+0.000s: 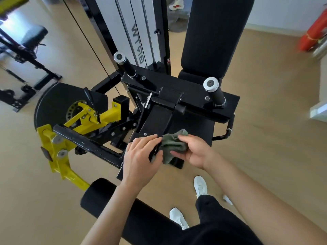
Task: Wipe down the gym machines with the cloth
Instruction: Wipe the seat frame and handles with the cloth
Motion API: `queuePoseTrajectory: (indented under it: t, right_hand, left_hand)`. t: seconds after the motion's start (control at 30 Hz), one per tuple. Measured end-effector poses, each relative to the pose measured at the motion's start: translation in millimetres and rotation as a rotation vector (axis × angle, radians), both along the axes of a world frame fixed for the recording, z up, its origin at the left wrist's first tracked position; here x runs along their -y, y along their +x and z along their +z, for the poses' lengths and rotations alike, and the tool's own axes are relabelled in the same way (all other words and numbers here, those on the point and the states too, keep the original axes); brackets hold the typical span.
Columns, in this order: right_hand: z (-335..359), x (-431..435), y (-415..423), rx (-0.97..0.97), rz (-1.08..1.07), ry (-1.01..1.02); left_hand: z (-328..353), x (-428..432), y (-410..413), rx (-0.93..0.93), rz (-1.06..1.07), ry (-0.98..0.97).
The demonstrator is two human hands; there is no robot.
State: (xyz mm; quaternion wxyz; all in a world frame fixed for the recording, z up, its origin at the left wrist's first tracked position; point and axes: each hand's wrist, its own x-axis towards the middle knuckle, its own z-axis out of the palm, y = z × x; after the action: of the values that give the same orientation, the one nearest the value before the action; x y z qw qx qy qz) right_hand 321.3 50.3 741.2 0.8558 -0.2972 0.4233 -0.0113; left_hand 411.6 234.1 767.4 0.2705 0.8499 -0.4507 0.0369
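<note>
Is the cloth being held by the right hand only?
No: both hands grip the green cloth, the left hand at its left edge and the right hand on its right side, against the black machine frame.

I'm looking into a gym: a black-and-yellow steel weight machine with padded seat (178,99) is standing beyond my grip, another black bench (33,35) far left, on tan wooden flooring (265,121).

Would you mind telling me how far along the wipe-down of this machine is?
Nothing visibly shows finished areas. In hand: both the left hand and right hand hold the green cloth against the black frame's front end. Seemingly left: handles, backrest, yellow arm.
</note>
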Motion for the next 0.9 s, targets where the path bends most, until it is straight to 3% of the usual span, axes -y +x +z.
queuePoseTrajectory:
  t: [0.1, 0.17, 0.4, 0.7, 0.9]
  right_hand:
    - [-6.0, 6.0, 8.2, -0.079, -0.294, 0.088]
    - [-3.8, 5.4, 14.7, 0.007, -0.305, 0.157]
    - [2.3, -2.0, 41.4, 0.248, -0.206, 0.164]
    - [-23.0, -16.1, 13.8, 0.270, 0.204, 0.182]
    - [-29.8, -25.3, -9.5, 0.206, 0.317, 0.205]
  left_hand:
    - [-14.0, -18.2, -1.0, 0.051, 0.171, 0.092]
    - [-25.7, -30.2, -1.5, 0.067, 0.206, 0.153]
    - [-50.5, -42.5, -0.9, 0.059, 0.194, 0.142]
    - [-60.2, -45.5, 4.3, 0.042, 0.207, 0.080]
    - [-62.4, -45.9, 5.4, 0.045, 0.209, 0.073]
